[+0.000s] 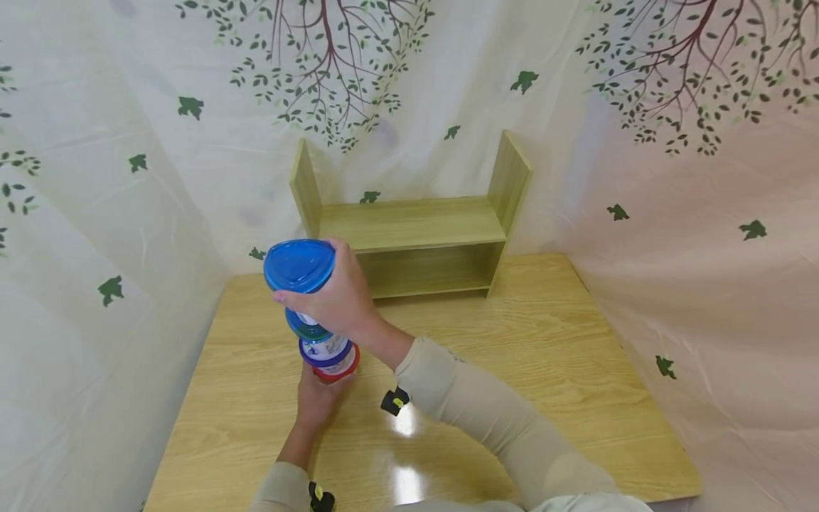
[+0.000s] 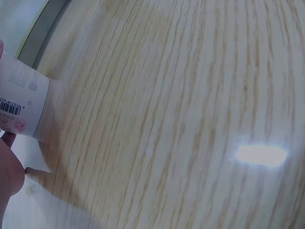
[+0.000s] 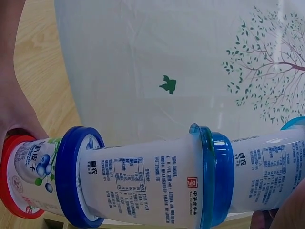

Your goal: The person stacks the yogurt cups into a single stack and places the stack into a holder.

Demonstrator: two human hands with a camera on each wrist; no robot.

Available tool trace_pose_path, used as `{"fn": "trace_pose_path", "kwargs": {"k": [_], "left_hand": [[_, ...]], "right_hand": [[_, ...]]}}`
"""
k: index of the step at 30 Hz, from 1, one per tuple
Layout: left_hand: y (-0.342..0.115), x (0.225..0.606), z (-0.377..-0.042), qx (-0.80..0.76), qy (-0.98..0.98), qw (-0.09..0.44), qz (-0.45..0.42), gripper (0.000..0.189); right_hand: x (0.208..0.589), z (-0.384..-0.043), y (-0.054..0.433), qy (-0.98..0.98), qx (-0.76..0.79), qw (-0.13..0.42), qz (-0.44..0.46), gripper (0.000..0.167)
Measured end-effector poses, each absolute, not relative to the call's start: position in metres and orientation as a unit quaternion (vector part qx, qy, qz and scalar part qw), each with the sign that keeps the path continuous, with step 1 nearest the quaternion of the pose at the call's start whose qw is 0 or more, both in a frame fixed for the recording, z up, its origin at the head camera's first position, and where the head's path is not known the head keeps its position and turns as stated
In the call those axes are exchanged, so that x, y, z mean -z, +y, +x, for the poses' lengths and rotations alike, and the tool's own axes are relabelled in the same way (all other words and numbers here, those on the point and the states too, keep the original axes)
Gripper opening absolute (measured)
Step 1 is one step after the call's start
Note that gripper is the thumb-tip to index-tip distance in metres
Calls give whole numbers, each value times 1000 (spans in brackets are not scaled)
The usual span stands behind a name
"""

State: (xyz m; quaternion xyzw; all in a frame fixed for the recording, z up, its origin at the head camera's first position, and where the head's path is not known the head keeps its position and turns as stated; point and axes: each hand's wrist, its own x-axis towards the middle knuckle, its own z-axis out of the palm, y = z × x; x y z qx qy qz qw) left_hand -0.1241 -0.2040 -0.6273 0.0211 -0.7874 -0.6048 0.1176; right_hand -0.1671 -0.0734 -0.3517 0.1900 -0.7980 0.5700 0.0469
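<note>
A tall stack of lidded yogurt cups (image 1: 325, 348) leans over the table's left part. My right hand (image 1: 343, 295) grips the top cup, thumb and fingers around it just below its blue lid (image 1: 299, 266). Low on the stack, my left hand (image 1: 316, 398) holds the bottom cup beneath the red lid (image 1: 339, 370). The left wrist view shows a white cup wall (image 2: 21, 98) with a barcode, its base close over the table. Along the stack in the right wrist view come a blueberry-printed cup (image 3: 45, 167), a dark blue lid (image 3: 71, 176) and a white printed cup (image 3: 143, 181).
A two-level wooden shelf (image 1: 412, 224) stands at the back of the wooden table (image 1: 512, 370), behind and right of the stack. White curtains (image 1: 160, 213) with printed trees and green birds hang around the table.
</note>
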Motion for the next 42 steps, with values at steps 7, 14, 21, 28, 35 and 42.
{"fn": "trace_pose_path", "kwargs": {"k": [7,14,21,28,35,42], "left_hand": [[-197,593,-114,606,-789,96,22,86],[-203,623,-124,620,-778,97,30,90],[-206,630,-127,614,-781,114,13,90],[-204,629,-127,601,-792,99,45,94],[-204,625,-125,602,-791,96,45,96],[-203,628,-126,604,-789,104,46,95]], "right_hand": [[356,-166,-74,-795,-571,54,196,98],[357,-163,-75,-794,-571,56,202,99],[356,-162,-72,-815,-541,63,200,106],[339,-171,-43,-793,-562,95,215,96],[306,-219,16,-789,-527,232,217,84],[260,-266,86,-800,-518,278,119,77]]}}
